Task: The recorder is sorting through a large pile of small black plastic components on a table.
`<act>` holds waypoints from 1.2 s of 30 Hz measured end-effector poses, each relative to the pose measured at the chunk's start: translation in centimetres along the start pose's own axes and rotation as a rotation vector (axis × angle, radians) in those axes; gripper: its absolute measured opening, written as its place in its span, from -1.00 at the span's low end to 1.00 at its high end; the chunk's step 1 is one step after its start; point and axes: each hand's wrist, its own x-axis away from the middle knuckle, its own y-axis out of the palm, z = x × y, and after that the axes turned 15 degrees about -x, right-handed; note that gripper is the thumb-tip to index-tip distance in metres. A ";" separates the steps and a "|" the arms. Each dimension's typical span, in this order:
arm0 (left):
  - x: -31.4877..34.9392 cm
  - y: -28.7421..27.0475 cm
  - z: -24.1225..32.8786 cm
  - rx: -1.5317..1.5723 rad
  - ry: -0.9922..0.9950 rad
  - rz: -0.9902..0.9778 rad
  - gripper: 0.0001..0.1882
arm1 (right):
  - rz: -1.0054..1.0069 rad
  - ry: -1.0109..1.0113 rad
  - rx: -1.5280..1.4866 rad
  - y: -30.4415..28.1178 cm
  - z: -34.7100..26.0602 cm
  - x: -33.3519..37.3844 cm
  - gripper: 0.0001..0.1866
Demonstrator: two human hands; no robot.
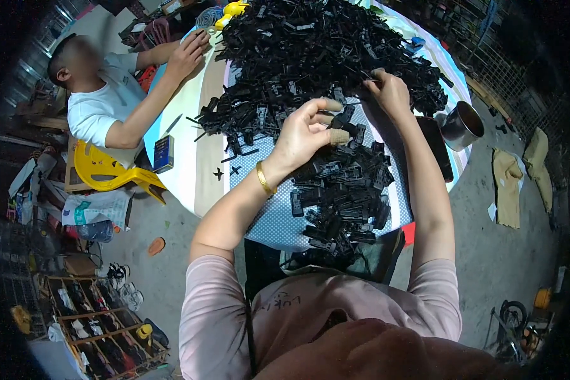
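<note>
A large heap of small black plastic parts [291, 54] covers the far side of the table. My left hand [304, 133] has tan covers on its thumb and fingertip and a gold bangle at the wrist. Its thumb and fingers are closed round a black plastic part [343, 116]. Below it, a smaller pile of black plastic pieces [345, 183] reaches the table's near edge. My right hand [391, 94] is at the right side of the large heap, with thumb and fingers pinched together. What lies between those fingertips is too dark to make out.
A dark metal mug [462, 125] and a flat black device [434, 149] stand at the table's right. Across the left side, a co-worker's hands [190, 54] are at the table edge. A small dark box [163, 154] sits near a yellow plastic chair [107, 168].
</note>
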 end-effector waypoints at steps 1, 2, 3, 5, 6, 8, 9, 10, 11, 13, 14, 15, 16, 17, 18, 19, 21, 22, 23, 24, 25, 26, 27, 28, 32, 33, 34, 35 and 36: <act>-0.1 0.1 -0.1 -0.028 0.055 0.035 -0.66 | -0.053 0.044 -0.004 -0.1 0.1 0.0 -0.66; 0.0 -0.1 -0.1 -0.028 0.054 0.040 -0.66 | -0.109 0.085 -0.012 -0.3 -0.5 0.0 -0.69; 0.0 -0.2 -0.1 -0.088 0.054 0.014 -0.72 | -0.111 0.082 -0.013 -0.7 -1.1 -0.1 -0.69; 0.0 -0.4 -0.1 -0.202 0.056 -0.044 -0.84 | -0.233 0.208 -0.107 -1.9 -2.4 0.0 -0.69; 0.1 -0.5 -0.1 -0.200 0.054 -0.040 -0.84 | -0.237 0.206 -0.106 -2.4 -3.4 0.1 -0.69; 0.3 -0.6 -0.3 -0.176 0.062 -0.127 -0.84 | -0.288 0.214 -0.350 -2.9 -5.2 0.7 -0.67; 0.3 -0.5 -0.1 -0.112 0.081 -0.121 -0.83 | -0.232 0.177 -0.478 -2.6 -5.5 1.2 -0.66; 0.3 -0.6 -0.1 -0.109 0.078 -0.120 -0.83 | -0.236 0.178 -0.477 -2.5 -6.0 1.5 -0.66; 0.2 -0.8 0.0 -0.076 0.039 -0.153 -0.82 | -0.202 0.123 -0.597 -2.4 -6.4 1.6 -0.66; 0.2 -1.3 0.0 -0.081 0.011 -0.243 -0.80 | -0.150 0.042 -0.744 -2.1 -6.9 2.1 -0.68; 0.2 -1.7 0.0 -0.112 -0.011 -0.359 -0.79 | -0.148 0.040 -0.745 -2.1 -7.2 2.2 -0.68; 0.2 -1.8 0.1 -0.145 0.005 -0.416 -0.77 | -0.118 -0.065 -0.726 -2.3 -7.6 2.3 -0.69; 0.3 -1.8 0.4 -0.178 0.020 -0.473 -0.75 | -0.088 -0.170 -0.705 -2.5 -8.1 2.5 -0.70; 0.6 -1.7 1.0 -0.110 0.032 -0.450 -0.78 | -0.121 -0.170 -0.652 -3.4 -9.0 2.7 -0.71; 0.4 -2.1 0.7 -0.111 0.032 -0.450 -0.78 | -0.120 -0.171 -0.653 -3.5 -9.1 2.8 -0.71; 0.0 -2.8 0.0 -0.136 0.028 -0.375 -0.80 | -0.129 -0.240 -0.615 -3.6 -9.0 2.9 -0.71; -0.4 -3.8 0.1 -0.125 0.045 -0.199 -0.88 | -0.139 -0.323 -0.572 -3.8 -9.5 3.1 -0.70; -0.5 -4.1 0.2 -0.126 -0.022 -0.141 -0.77 | -0.140 -0.320 -0.574 -3.8 -9.7 3.2 -0.70; -0.6 -4.3 0.0 0.043 -0.020 -0.194 -0.67 | -0.152 -0.398 -0.600 -3.7 -10.1 3.3 -0.70; -0.7 -4.4 -0.1 0.213 -0.017 -0.247 -0.58 | -0.164 -0.475 -0.624 -3.6 -10.4 3.4 -0.69; -0.5 -4.3 -0.2 0.213 -0.018 -0.243 -0.58 | -0.165 -0.545 -0.604 -3.3 -10.7 3.6 -0.69; -0.4 -4.0 0.4 0.346 -0.074 -0.347 -0.51 | -0.200 -0.582 -0.480 -3.3 -10.7 3.9 -0.67; -0.4 -3.8 0.7 0.479 -0.129 -0.451 -0.44 | -0.202 -0.586 -0.462 -3.3 -10.8 4.1 -0.66; -0.5 -3.8 0.6 0.481 -0.131 -0.450 -0.44 | -0.204 -0.590 -0.443 -3.4 -11.0 4.2 -0.64; -0.7 -4.3 -0.2 0.494 -0.089 -0.349 -0.48 | -0.174 -0.541 -0.583 -3.4 -12.1 3.9 -0.67; -0.7 -4.4 -0.3 0.498 -0.046 -0.285 -0.49 | -0.288 -0.267 -0.723 -3.7 -12.0 4.0 -0.70; -0.7 -4.3 -0.4 0.497 -0.044 -0.284 -0.49 | -0.399 0.013 -0.853 -3.9 -12.0 4.0 -0.74; -0.8 -4.0 -0.4 0.362 -0.048 -0.162 -0.49 | -0.337 -0.046 -0.966 -3.5 -12.0 4.0 -0.82; -0.9 -3.6 -0.3 0.225 -0.051 -0.040 -0.48 | -0.337 -0.046 -0.965 -3.2 -11.9 4.0 -0.82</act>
